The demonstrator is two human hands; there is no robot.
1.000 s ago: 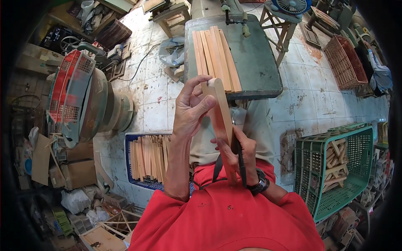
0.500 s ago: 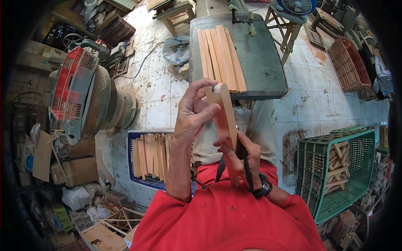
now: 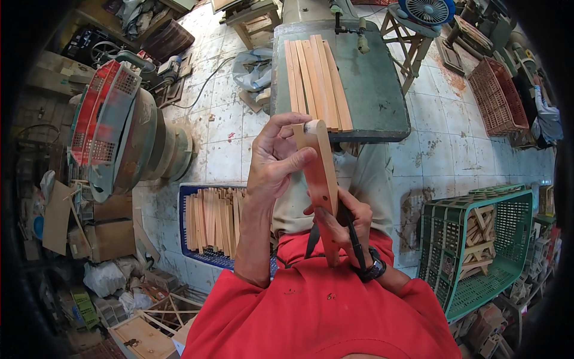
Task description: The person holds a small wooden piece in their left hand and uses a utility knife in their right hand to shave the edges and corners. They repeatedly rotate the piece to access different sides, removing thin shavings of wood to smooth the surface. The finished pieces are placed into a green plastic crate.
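Note:
Upright in front of my chest is a wooden slat (image 3: 318, 173) with a rounded top end and a dark hole lower down. A second strip of wood seems to lie against it at the top. My left hand (image 3: 276, 157) grips the upper end between thumb and fingers. Lower down, my right hand (image 3: 350, 224) is closed around the slat near its bottom end. A narrow black strap-like thing (image 3: 354, 239) runs along the right hand, and I cannot tell whether it is held. Beyond the hands, several long slats (image 3: 317, 84) lie side by side on the green table (image 3: 376, 99).
A blue crate (image 3: 183, 230) full of wooden strips stands on the tiled floor at the left. To the right is a green crate (image 3: 454, 236) with wood pieces. A machine with a red guard (image 3: 98, 113) stands at the left; a blue fan (image 3: 426, 11) is at the back.
The hands and the slat stay almost where they were. The view has shifted very slightly; the grip of both hands looks the same.

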